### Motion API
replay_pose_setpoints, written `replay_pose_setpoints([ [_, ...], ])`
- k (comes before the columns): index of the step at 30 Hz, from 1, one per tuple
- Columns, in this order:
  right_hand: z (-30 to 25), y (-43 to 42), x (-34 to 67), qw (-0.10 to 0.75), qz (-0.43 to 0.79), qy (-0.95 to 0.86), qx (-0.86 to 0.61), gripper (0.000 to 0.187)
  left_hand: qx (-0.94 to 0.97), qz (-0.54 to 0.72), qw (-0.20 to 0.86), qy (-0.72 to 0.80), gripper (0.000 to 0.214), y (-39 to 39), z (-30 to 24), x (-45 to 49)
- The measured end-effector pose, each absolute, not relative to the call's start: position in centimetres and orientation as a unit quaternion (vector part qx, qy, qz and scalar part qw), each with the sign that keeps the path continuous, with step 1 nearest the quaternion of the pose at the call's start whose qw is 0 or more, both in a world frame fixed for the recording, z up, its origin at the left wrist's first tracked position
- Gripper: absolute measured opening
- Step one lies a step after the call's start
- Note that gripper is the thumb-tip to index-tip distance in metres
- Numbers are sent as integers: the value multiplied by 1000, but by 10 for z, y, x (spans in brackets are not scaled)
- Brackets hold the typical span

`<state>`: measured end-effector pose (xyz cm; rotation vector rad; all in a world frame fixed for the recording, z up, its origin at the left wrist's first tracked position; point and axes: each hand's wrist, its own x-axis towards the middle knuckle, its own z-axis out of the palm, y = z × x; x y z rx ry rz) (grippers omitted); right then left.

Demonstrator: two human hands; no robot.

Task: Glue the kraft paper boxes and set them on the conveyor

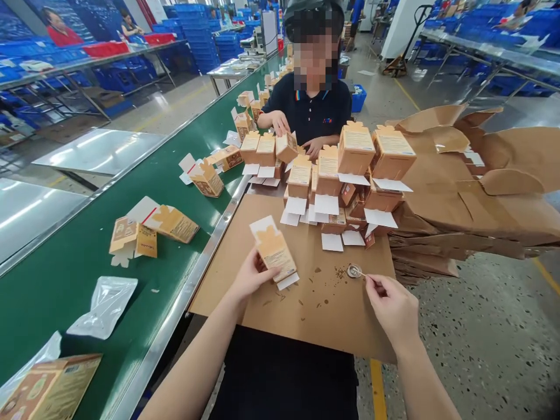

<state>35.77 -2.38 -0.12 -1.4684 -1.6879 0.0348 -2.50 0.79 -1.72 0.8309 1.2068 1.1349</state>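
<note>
My left hand is closed around a small brown carton with white end flaps, held just above a brown cardboard sheet on my lap. My right hand pinches the thin handle of a small metal spoon, whose bowl rests on the sheet to the right of the carton. Small dark crumbs lie scattered on the cardboard near the spoon. Behind them stands a stack of several folded cartons with open white flaps.
A green conveyor belt runs along my left, carrying loose cartons and clear plastic pouches. A person in a dark polo shirt sits opposite, handling cartons. Flattened brown cardboard piles up at right. Blue crates fill the background.
</note>
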Motion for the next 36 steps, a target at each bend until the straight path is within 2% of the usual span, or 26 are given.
replay_pose_setpoints([
  [4, -3, -46, 322, 508, 82, -651, -559, 22, 390, 482, 607, 496, 81, 21, -19, -17],
  [7, -13, -57, 269, 498, 169, -665, -530, 28, 397, 479, 604, 499, 80, 20, -21, -20],
  [12, -38, -47, 209, 473, 196, -697, -502, 37, 407, 478, 602, 493, 78, 20, -24, -22],
  [17, -40, -42, 216, 490, 180, -697, -492, 34, 426, 483, 592, 484, 80, 16, -25, -16],
  [23, -16, -74, 254, 518, 162, -666, -511, 22, 514, 448, 493, 540, 68, -14, -23, -4],
  [29, -5, -91, 266, 515, 180, -637, -544, 27, 516, 435, 479, 562, 70, -18, -22, 2],
  [32, -3, -93, 269, 527, 198, -630, -536, 25, 493, 472, 417, 600, 71, -18, -18, -25],
  [36, -4, -100, 280, 546, 204, -618, -528, 18, 366, 567, 249, 695, 84, -29, -10, -113],
])
